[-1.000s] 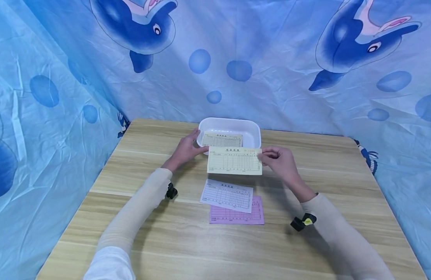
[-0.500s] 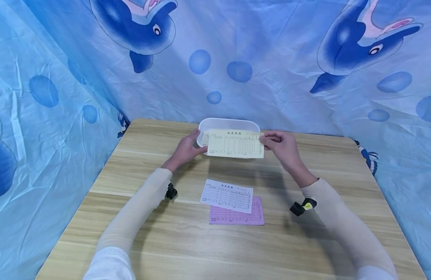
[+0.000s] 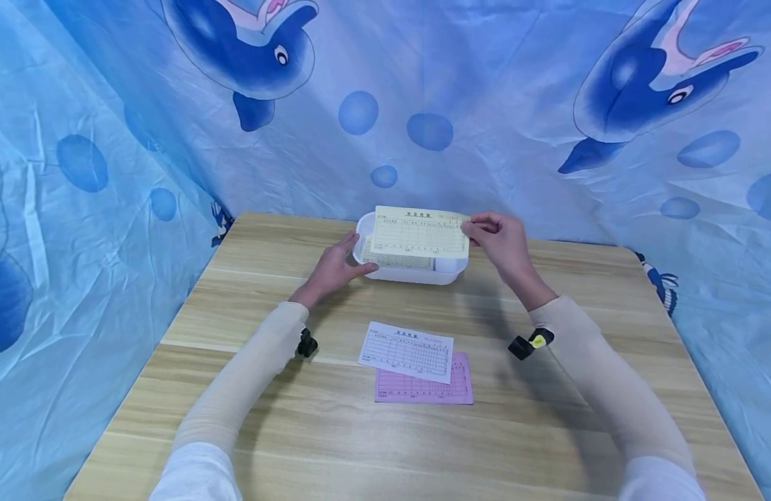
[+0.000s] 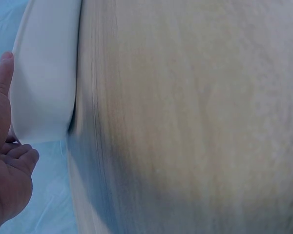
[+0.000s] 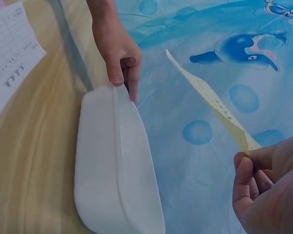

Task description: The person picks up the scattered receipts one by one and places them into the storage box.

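Note:
A white plastic box (image 3: 447, 275) stands near the table's back edge, its wall filling the upper left of the left wrist view (image 4: 46, 73). My left hand (image 3: 335, 270) grips its left end, thumb at the front rim, fingers round the side. Above the box, my right hand (image 3: 503, 240) pinches a pale yellow printed form (image 3: 417, 233) by its right edge. In the right wrist view, the held form (image 5: 212, 100) is tilted and raised above the rim. Another yellowish form (image 3: 398, 261) lies inside the box, partly hidden behind the held one.
A white printed form (image 3: 407, 351) lies at an angle on the wooden table (image 3: 298, 431), overlapping a pink form (image 3: 460, 386). A blue curtain (image 3: 486, 167) with dolphin pictures hangs behind the table and along its sides.
The right hand has carried the yellow form away from me, from in front of the box to over it. The left hand has kept its place on the box.

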`<state>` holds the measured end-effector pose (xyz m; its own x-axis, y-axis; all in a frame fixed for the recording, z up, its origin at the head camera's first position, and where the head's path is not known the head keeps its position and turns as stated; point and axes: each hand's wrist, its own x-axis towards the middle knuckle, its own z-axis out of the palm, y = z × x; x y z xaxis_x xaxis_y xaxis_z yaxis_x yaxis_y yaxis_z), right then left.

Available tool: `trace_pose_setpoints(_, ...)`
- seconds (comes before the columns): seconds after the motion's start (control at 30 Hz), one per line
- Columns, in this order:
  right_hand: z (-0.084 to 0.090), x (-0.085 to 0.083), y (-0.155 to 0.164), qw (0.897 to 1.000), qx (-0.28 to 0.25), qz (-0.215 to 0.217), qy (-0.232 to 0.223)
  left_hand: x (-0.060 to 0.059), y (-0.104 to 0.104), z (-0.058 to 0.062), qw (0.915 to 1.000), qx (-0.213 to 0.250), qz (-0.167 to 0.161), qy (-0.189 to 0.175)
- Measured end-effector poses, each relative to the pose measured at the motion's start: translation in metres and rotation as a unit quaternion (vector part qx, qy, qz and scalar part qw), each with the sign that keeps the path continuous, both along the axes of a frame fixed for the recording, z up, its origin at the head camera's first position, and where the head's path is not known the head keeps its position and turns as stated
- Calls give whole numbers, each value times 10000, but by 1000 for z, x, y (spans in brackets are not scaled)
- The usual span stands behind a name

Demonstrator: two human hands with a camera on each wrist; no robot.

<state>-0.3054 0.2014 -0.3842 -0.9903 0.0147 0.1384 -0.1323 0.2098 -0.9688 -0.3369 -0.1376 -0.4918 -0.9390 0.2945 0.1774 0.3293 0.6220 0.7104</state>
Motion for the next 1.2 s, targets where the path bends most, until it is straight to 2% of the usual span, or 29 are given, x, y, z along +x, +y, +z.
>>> trace_pose_setpoints(0.27, 4, -16, -14, 9997, 183, -118, -53, -1, -1, -1, 10000, 42, -51, 16)
trace_pose_setpoints(0.5, -1, -31, -21, 9991, 209, -267, -264, 1, 0, -1, 10000, 26, -36, 32)
trace_pose_setpoints(0.9, -23, -57, -29, 9938, 806, -526, -554, 2, 1, 2, 10000, 77, -14, -25)
trace_pose_setpoints(1.2, -46, -72, -36, 9866, 1482, -526, -447, 3, 1, 2, 10000, 22, 4, -45)
